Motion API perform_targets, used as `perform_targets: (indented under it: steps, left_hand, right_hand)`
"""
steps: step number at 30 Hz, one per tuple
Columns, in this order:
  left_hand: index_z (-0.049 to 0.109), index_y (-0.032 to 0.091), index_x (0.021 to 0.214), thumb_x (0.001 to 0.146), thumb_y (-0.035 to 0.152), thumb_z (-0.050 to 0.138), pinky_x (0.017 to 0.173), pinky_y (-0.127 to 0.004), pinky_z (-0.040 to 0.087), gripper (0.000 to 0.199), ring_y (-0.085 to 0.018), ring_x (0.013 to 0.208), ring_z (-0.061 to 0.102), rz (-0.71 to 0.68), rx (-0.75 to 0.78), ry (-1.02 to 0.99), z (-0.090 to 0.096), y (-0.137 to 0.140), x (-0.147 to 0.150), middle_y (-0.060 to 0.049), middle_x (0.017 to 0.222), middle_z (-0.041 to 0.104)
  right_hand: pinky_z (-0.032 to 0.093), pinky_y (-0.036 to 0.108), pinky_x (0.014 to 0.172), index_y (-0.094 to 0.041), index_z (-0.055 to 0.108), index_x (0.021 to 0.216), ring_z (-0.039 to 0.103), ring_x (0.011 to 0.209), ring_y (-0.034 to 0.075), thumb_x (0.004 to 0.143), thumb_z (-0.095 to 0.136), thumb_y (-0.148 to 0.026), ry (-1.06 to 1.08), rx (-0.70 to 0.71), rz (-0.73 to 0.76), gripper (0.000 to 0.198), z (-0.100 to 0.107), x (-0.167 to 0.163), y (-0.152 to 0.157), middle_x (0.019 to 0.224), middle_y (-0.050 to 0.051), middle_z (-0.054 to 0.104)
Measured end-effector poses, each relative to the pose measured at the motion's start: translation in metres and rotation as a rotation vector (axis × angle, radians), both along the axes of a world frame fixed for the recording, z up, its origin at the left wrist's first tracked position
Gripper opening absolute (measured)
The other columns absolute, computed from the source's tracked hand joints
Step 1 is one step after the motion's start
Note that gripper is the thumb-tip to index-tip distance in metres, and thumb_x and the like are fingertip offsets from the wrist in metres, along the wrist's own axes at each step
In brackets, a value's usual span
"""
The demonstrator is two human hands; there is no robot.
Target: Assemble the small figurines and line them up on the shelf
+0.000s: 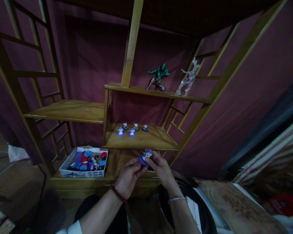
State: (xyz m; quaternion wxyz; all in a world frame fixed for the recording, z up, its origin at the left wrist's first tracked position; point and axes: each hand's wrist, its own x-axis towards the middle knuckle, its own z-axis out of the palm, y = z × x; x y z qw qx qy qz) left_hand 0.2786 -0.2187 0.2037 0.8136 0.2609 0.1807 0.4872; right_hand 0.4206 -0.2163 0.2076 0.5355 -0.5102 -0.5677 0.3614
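One purple-based figurine (146, 156) is pinched between left hand (130, 174) and right hand (161, 168), nearer than the shelf (151, 139), a two-sided grip probably for steadiness. Five small figurines (132, 132) stand on that shelf in two rows, seemingly so each shows.

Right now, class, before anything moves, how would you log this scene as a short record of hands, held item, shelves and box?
Hands: left hand and right hand, both on one item
Held item: purple-and-white figurine
Shelf behind: two purple figurines in front, three dark-based figurines behind
Upper shelf: crouching green-topped statuette, clear animal statuette
Box: open, lower left, holding jumbled colored pieces
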Motion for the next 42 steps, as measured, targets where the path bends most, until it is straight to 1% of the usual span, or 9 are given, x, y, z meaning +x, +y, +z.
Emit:
perform_targets:
  steps: [2,9,16,20,24,27,32,36,42]
  left_hand:
    - [0.065,0.012,0.077,0.061,0.009,0.062,0.090,-0.036,0.039,0.017,-0.018,0.088,0.057,0.003,-0.010,0.006,0.001,0.001,0.001,-0.007,0.087,0.064]
    - [0.065,0.012,0.073,0.059,0.006,0.061,0.089,-0.036,0.039,0.016,-0.017,0.082,0.058,0.012,-0.015,-0.003,0.006,0.006,0.008,-0.006,0.080,0.065]
    - [0.067,0.011,0.074,0.060,0.006,0.059,0.091,-0.033,0.038,0.017,-0.016,0.087,0.056,-0.014,0.022,-0.036,0.012,0.016,0.018,-0.007,0.085,0.065]
    - [0.067,0.012,0.077,0.062,0.007,0.059,0.091,-0.034,0.038,0.017,-0.018,0.090,0.056,-0.027,0.043,-0.031,0.012,0.022,0.024,-0.007,0.087,0.065]
    - [0.065,0.013,0.080,0.063,0.009,0.059,0.089,-0.036,0.039,0.019,-0.018,0.086,0.058,-0.020,-0.011,0.020,0.012,0.027,0.030,-0.007,0.086,0.065]
    - [0.065,0.013,0.080,0.064,0.006,0.057,0.090,-0.035,0.039,0.019,-0.017,0.086,0.058,-0.023,-0.029,0.007,0.015,0.029,0.035,-0.007,0.085,0.065]
    - [0.065,0.011,0.074,0.063,0.001,0.052,0.091,-0.032,0.038,0.019,-0.014,0.081,0.057,-0.012,-0.035,-0.043,0.021,0.036,0.045,-0.006,0.079,0.065]
    - [0.065,0.011,0.069,0.063,0.002,0.053,0.091,-0.032,0.038,0.016,-0.014,0.081,0.057,-0.004,-0.036,-0.066,0.022,0.042,0.054,-0.006,0.078,0.064]
    - [0.063,0.011,0.073,0.064,0.002,0.052,0.090,-0.034,0.038,0.017,-0.014,0.082,0.056,-0.017,-0.051,-0.054,0.024,0.052,0.065,-0.007,0.083,0.063]
  right_hand:
    - [0.043,0.031,0.081,-0.020,0.054,0.103,0.055,0.089,0.018,0.067,0.063,-0.040,0.006,0.000,-0.004,0.042,0.000,0.002,0.002,0.094,0.004,0.061]
    - [0.042,0.032,0.084,-0.020,0.056,0.101,0.056,0.089,0.019,0.064,0.065,-0.041,0.033,0.012,-0.026,0.044,-0.001,0.008,0.010,0.093,0.003,0.063]
    - [0.042,0.030,0.083,-0.021,0.056,0.099,0.056,0.088,0.017,0.065,0.065,-0.038,0.056,0.059,-0.016,0.040,0.002,0.017,0.019,0.092,0.003,0.062]
    - [0.043,0.030,0.082,-0.020,0.057,0.097,0.057,0.087,0.017,0.063,0.067,-0.039,0.063,0.055,-0.037,0.040,0.007,0.021,0.022,0.091,0.003,0.063]
    - [0.044,0.031,0.081,-0.020,0.058,0.097,0.058,0.088,0.018,0.058,0.069,-0.042,0.092,0.024,-0.056,0.046,0.012,0.027,0.028,0.090,0.003,0.064]
    - [0.045,0.032,0.079,-0.020,0.058,0.097,0.058,0.086,0.019,0.057,0.070,-0.042,0.116,0.014,-0.069,0.047,0.013,0.032,0.034,0.089,0.004,0.065]
    - [0.045,0.031,0.079,-0.020,0.058,0.097,0.059,0.083,0.017,0.058,0.070,-0.037,0.136,0.014,-0.071,0.044,0.012,0.041,0.044,0.086,0.003,0.065]
    - [0.045,0.030,0.077,-0.021,0.057,0.098,0.059,0.081,0.016,0.059,0.070,-0.036,0.140,0.000,-0.044,0.043,0.014,0.049,0.048,0.085,0.002,0.065]
    - [0.044,0.029,0.076,-0.019,0.059,0.092,0.058,0.078,0.015,0.058,0.070,-0.035,0.133,0.011,-0.070,0.039,0.023,0.056,0.055,0.083,0.002,0.064]
